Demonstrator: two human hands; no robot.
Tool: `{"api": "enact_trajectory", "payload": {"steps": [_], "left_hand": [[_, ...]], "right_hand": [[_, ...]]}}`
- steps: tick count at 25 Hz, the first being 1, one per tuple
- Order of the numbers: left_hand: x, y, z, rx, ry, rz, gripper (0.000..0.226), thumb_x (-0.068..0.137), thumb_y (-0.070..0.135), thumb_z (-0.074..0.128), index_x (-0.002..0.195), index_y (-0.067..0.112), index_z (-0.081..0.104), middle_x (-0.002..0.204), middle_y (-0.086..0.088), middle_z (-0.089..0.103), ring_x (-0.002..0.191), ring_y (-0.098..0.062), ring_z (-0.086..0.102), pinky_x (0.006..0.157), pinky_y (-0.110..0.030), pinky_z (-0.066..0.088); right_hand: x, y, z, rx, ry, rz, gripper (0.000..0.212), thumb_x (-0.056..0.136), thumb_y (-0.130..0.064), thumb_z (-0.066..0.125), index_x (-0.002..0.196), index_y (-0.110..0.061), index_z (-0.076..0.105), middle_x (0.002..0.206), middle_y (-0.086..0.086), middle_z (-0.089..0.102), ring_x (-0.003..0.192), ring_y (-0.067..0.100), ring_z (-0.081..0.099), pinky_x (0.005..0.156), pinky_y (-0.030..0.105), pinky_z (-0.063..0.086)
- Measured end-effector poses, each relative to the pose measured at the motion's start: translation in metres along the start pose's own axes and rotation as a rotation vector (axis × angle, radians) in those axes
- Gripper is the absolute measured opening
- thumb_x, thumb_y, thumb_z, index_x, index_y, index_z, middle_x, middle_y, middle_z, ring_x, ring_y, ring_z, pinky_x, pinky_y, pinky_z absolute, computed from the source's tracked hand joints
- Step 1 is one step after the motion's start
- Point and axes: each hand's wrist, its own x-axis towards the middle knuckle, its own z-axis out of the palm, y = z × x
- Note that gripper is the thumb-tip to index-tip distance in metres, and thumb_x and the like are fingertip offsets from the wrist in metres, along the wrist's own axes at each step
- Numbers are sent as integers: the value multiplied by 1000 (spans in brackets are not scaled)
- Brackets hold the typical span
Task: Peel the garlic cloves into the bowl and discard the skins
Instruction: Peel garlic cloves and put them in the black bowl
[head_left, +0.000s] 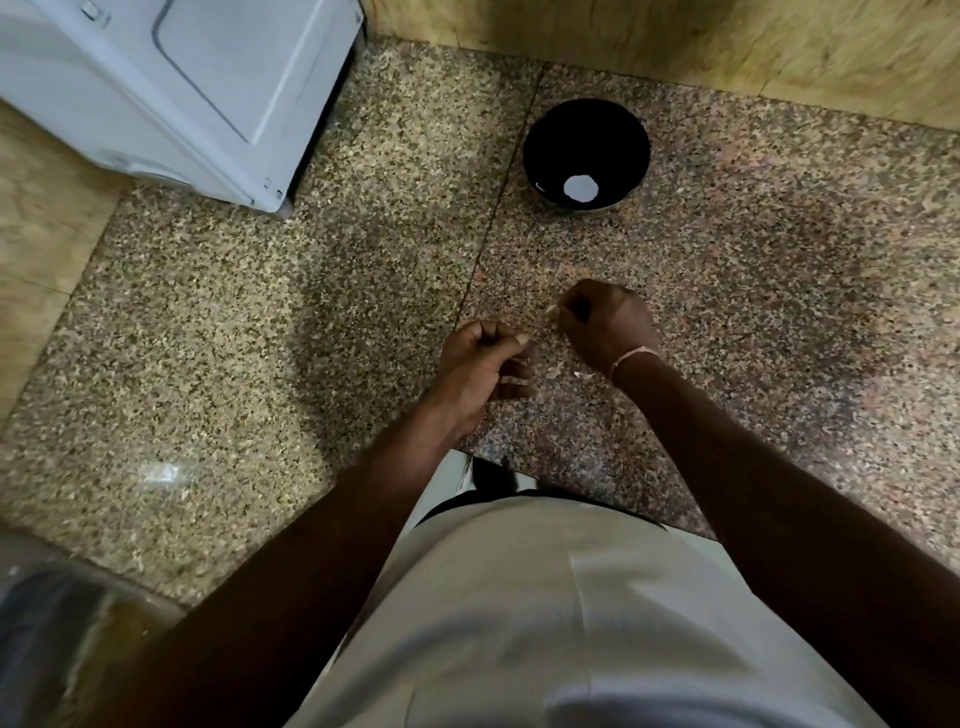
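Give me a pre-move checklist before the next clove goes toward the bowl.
1. Bowl upright on the counter, within view: ok.
2. Path from hands to bowl free of objects: ok.
3. Right hand pinches a pale piece at its fingertips: ok; clove or skin: cannot tell.
4. Left hand fingers curled; whether it holds anything: cannot tell.
5. Loose skins cleared off the counter: not ok, bits lie between the hands.
6. Cloves already in the bowl: cannot tell; only a bright glare spot shows.
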Motion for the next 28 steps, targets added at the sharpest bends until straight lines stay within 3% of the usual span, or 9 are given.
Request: {"api": "enact_trajectory", "payload": {"steps": [3,8,10,13,16,20,24,28], "left_hand": [[-3,-4,-3,38,16,7,9,97,8,72,101,7,64,85,-10,73,61,-20,70,52,-32,59],[1,-14,-5,221,38,11,9,97,3,72,93,9,66,84,-7,71,60,-14,67,55,-33,61],[4,-20,-4,287,35,13,11,96,2,72,91,11,68,82,-7,72,61,-14,66,61,-38,64],[11,-28,3,413,38,20,13,94,7,75,89,19,72,80,-1,77,73,-22,72,80,-54,65],[14,-30,18,668,82,107,10,93,16,74,97,24,70,97,0,77,92,-23,74,84,-44,63],[14,-36,36,889,42,226,24,95,12,70,119,12,70,107,-2,72,98,-20,68,76,-22,52],[11,-37,41,842,-64,208,29,98,3,66,126,9,69,119,-7,72,107,-20,68,91,-31,58],[9,-29,34,668,-26,172,25,96,3,70,115,19,74,108,5,76,98,-12,73,79,-24,62]], "right_hand": [[9,-3,5,-91,1,38,19,95,-35,64,96,-19,74,90,6,75,82,27,70,72,36,57],[-4,5,-6,33,-9,36,8,91,-27,72,94,-20,76,87,2,76,79,21,70,70,30,55],[-20,15,-15,63,-12,40,9,89,-20,74,97,-21,79,91,1,78,80,16,71,74,30,58],[-50,30,-16,-14,5,82,18,93,-17,68,109,-15,77,101,11,76,88,27,72,80,37,60],[-69,27,-6,-55,18,53,16,95,-15,65,105,-10,77,101,16,70,87,34,68,78,42,58],[-76,20,-4,11,-24,6,25,85,-1,66,106,-5,78,102,20,72,93,37,68,83,39,55],[-89,38,-11,-51,63,145,23,89,-6,63,108,-5,76,103,22,68,91,40,66,82,39,53],[-87,16,4,-50,-30,59,21,94,-5,55,103,-6,74,98,18,64,86,36,63,74,37,51]]}}
